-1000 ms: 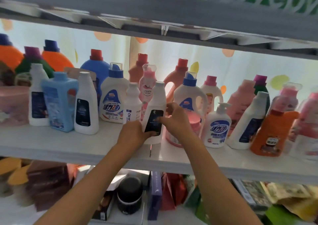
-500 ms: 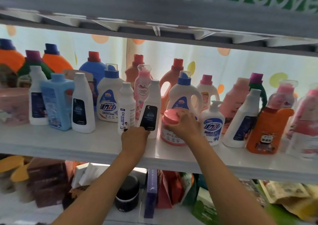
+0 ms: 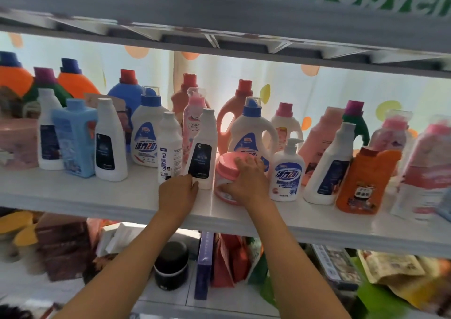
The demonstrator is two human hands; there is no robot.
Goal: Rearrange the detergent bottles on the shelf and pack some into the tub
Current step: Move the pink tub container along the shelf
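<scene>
Many detergent bottles stand on the white shelf. A slim white bottle with a dark label stands upright near the front, beside a white "Oil enemy" bottle. My left hand holds the slim bottle at its foot, thumb against the base. My right hand grips a squat jar with a pink lid, fingers over the lid and thumb down its side. A pink tub sits at the shelf's far left.
A white pump bottle, another slim white bottle and an orange bottle stand right of the jar. A light blue bottle stands to the left. The grey upper shelf hangs low overhead. Boxes and bags fill the shelf below.
My right hand left the slim white bottle and moved right onto the pink-lidded jar. My left hand slid down to the bottle's foot, and the bottle now stands on the shelf.
</scene>
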